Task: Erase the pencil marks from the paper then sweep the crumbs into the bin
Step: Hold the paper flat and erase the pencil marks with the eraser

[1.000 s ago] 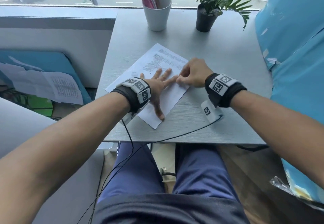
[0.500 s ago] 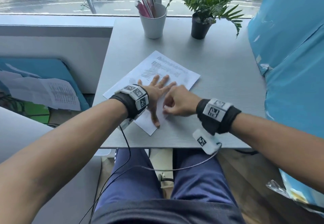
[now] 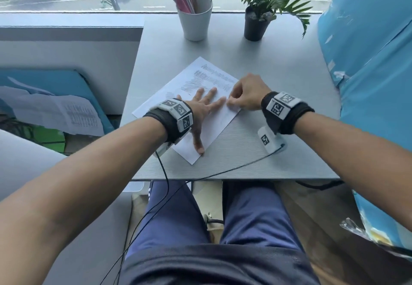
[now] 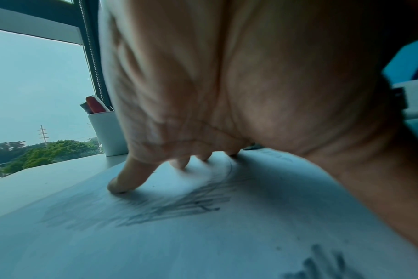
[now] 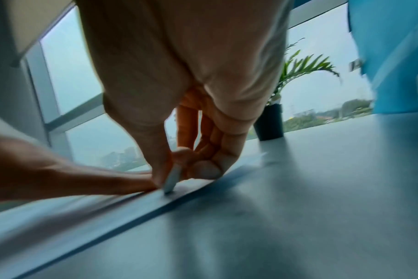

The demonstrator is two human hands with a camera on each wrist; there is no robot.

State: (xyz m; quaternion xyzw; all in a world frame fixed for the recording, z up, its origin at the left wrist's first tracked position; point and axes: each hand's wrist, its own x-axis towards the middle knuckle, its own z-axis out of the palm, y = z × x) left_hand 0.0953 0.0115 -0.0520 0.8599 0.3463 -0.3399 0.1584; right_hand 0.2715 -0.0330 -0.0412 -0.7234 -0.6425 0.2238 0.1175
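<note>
at paper (image 3: 214, 126) right edge | right hand (image 3: 247, 94) pinches eraser (image 5: 171, 180) | left hand (image 3: 201, 108) flat

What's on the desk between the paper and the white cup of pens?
Nothing: in the head view, only bare grey desk separates the paper from the cup.

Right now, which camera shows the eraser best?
The right wrist view: the white eraser shows pinched in the right hand, tip on the paper. In the head view that hand hides it; the left wrist view misses it.
</note>
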